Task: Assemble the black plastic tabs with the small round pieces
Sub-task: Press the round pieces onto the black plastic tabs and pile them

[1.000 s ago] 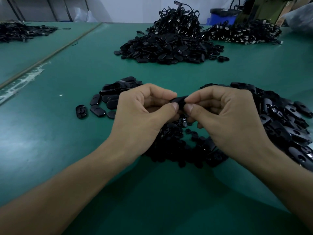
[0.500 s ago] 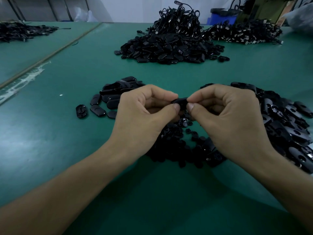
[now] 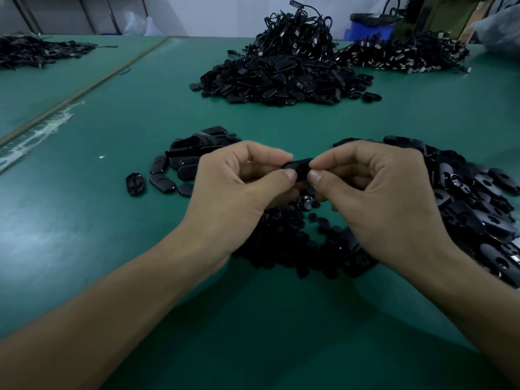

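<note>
A black plastic tab (image 3: 299, 168) is held above the green table between both hands. My left hand (image 3: 239, 190) pinches its left end with thumb and curled fingers. My right hand (image 3: 377, 198) pinches its right end the same way. Whether a round piece sits in the tab is hidden by the fingertips. Under the hands lies a heap of small round black pieces (image 3: 289, 237). A pile of black tabs with holes (image 3: 478, 209) spreads to the right. A small group of oval black tabs (image 3: 180, 167) lies to the left.
A large heap of black parts and cables (image 3: 284, 71) sits at the back middle, with more cable ends (image 3: 408, 54) at the back right. Another dark pile (image 3: 33, 52) lies at the far left beyond a table seam (image 3: 84, 91). A blue bin (image 3: 368, 26) stands behind.
Both hands stay pinched on the tab; they have shifted only slightly, the right fingertips adjusting at the tab's end.
</note>
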